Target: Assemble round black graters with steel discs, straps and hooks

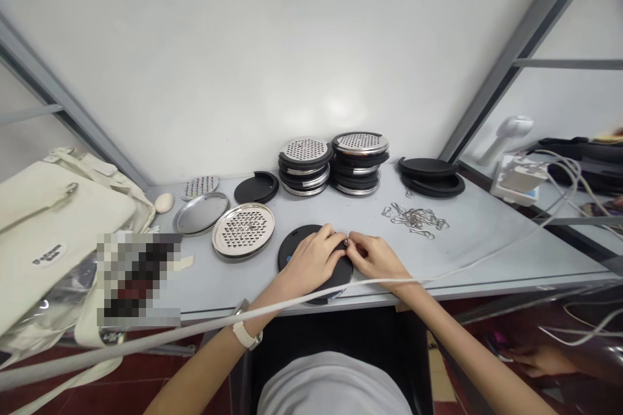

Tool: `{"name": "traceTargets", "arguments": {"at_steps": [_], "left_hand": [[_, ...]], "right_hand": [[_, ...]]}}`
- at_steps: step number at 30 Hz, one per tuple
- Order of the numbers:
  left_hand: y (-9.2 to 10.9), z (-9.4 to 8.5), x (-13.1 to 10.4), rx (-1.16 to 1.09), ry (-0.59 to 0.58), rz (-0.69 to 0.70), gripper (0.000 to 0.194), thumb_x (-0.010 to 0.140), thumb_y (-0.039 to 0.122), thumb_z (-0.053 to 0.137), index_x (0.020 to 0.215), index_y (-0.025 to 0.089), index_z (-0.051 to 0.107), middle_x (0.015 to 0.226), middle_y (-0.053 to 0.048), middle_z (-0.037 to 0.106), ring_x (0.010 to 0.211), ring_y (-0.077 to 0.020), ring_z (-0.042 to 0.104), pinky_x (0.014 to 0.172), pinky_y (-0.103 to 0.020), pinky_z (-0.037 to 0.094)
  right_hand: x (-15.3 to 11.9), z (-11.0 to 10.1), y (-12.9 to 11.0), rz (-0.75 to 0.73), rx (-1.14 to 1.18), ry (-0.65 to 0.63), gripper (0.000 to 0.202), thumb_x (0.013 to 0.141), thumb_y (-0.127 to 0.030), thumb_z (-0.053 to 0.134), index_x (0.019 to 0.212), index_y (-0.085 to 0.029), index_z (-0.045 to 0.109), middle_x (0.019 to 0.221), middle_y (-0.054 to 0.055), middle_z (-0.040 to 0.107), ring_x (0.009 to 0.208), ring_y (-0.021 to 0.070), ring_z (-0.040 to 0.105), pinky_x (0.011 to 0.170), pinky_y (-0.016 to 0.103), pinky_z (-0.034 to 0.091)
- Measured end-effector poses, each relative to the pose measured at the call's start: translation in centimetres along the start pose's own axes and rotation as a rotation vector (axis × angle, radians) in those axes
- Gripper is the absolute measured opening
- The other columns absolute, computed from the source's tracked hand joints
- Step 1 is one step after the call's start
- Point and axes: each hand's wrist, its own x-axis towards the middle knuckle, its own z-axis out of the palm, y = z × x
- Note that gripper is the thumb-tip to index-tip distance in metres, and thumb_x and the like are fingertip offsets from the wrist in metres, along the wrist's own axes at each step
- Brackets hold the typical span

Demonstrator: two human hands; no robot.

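Observation:
A round black disc point(293, 243) with a shiny edge lies flat near the table's front edge. My left hand point(314, 259) lies over it, its bent fingers gripping near the right rim. At that rim my right hand point(374, 255) is closed in a pinch, its fingertips meeting those of the left. Between them shows a small shiny metal piece point(346, 243), apparently a wire hook; the fingers mostly cover it. To the right lies a loose pile of metal wire hooks point(417, 218). Left of the disc is a round metal grater plate point(244, 229).
Behind stand two stacks of round graters point(305, 168) point(360, 162). Black round covers point(431, 176) lie at back right, another black holder point(256, 188) at back left. A metal dish point(201, 213) and a cream bag point(63, 220) are left. A white cable point(467, 266) crosses in front.

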Motion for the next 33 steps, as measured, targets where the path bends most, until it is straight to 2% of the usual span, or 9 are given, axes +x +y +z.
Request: {"name": "traceTargets", "arguments": {"at_steps": [15, 33], "left_hand": [[0.12, -0.16, 0.02, -0.008, -0.011, -0.008, 0.019, 0.093, 0.019, 0.040, 0.106, 0.019, 0.053, 0.098, -0.003, 0.050, 0.083, -0.0145, 0.055, 0.078, -0.026, 0.045], [0.08, -0.06, 0.02, -0.014, -0.020, -0.012, 0.021, 0.094, 0.024, 0.040, 0.110, 0.020, 0.052, 0.099, -0.004, 0.050, 0.085, -0.0148, 0.055, 0.079, -0.027, 0.045]], "right_hand": [[0.02, -0.04, -0.14, -0.002, 0.003, 0.007, 0.025, 0.087, -0.028, 0.038, 0.063, -0.020, 0.041, 0.054, -0.004, 0.046, 0.049, 0.0102, 0.043, 0.051, 0.022, 0.029], [0.18, -0.03, 0.43, 0.039, 0.158, -0.038, 0.023, 0.083, -0.024, 0.040, 0.061, -0.019, 0.039, 0.052, -0.006, 0.036, 0.051, 0.0088, 0.035, 0.049, 0.021, 0.026]]}}
